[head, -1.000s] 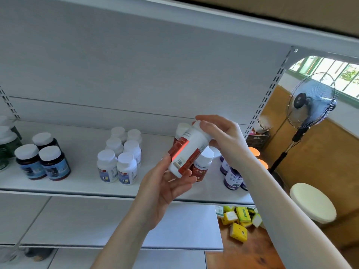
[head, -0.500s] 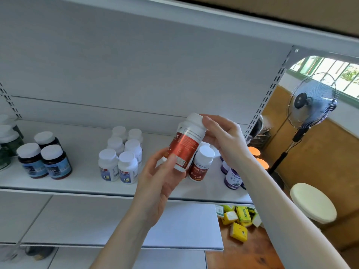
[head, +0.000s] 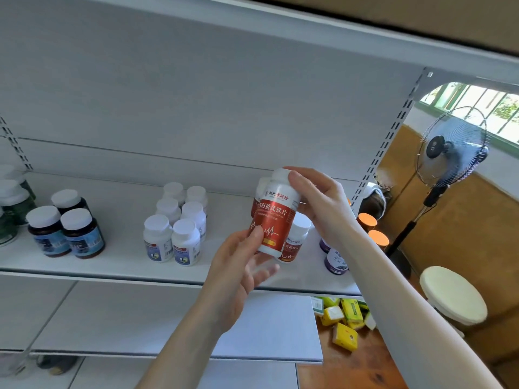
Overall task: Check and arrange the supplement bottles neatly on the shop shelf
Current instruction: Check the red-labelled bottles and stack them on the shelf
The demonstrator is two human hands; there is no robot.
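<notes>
While the left hand (head: 236, 273) and right hand (head: 323, 209) pinch it with curled fingers (head: 262, 270), the red-labelled bottle (head: 273, 220) shows "黄芪铁片".

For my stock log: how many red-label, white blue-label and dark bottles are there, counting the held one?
red-label bottles: 3, one held
white blue-label bottles: 6
dark bottles: 3
total: 12

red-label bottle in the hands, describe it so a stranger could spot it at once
On the long white shelf, look toward the right end, where two hands meet in front of it. The right hand pinches the white cap and the left hand the base of a red-label bottle. Its red-label twin stands on the shelf; this one alone is held up.
</notes>
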